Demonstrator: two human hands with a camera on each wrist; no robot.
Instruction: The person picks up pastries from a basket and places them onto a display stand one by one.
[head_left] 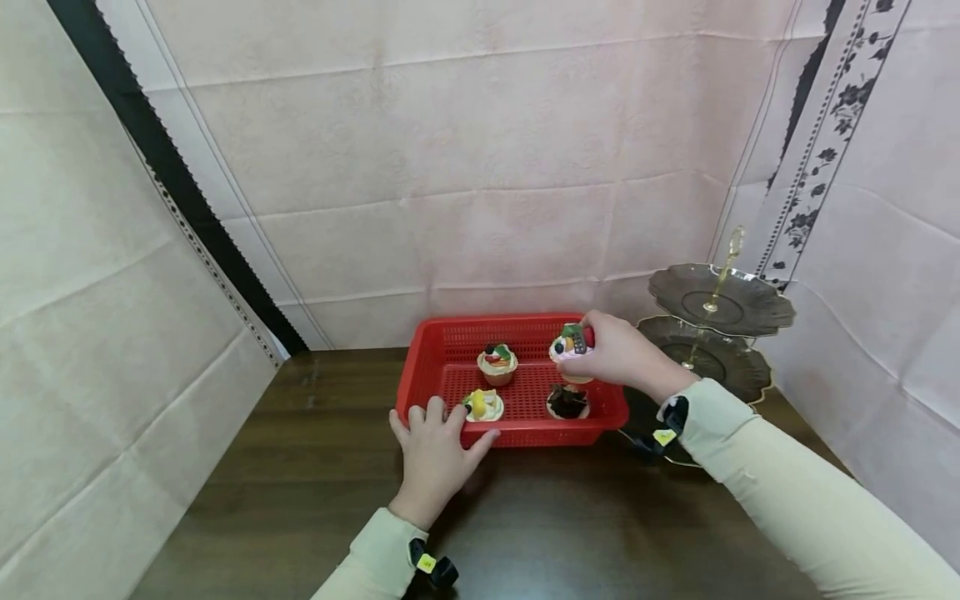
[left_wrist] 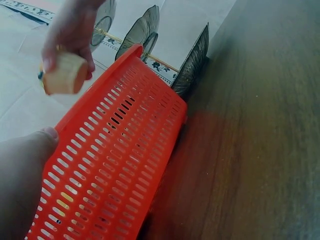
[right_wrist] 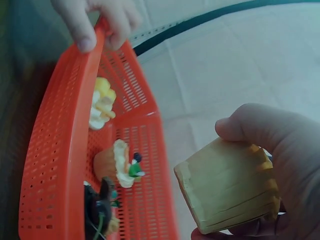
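Observation:
A red plastic basket (head_left: 517,437) stands on the table with three toy cupcakes in it. One is topped with fruit (head_left: 497,362), one has yellow pieces (head_left: 486,405), and one is dark-topped (head_left: 567,403). My left hand (head_left: 432,458) grips the rim at the near left corner, thumb outside and fingers over the edge. Above the basket's right part, my right hand (head_left: 618,354) holds another cupcake (right_wrist: 225,185) by its sides. That cupcake's pale ribbed cup shows in both wrist views; its fruit topping appears in the head view.
A tiered stand of dark scalloped plates (head_left: 750,312) with a gold stem rises to the right, partly behind my right forearm. Pale cloth (head_left: 487,167) hangs behind and at both sides. The brown wooden table (head_left: 322,483) stretches to the front and left.

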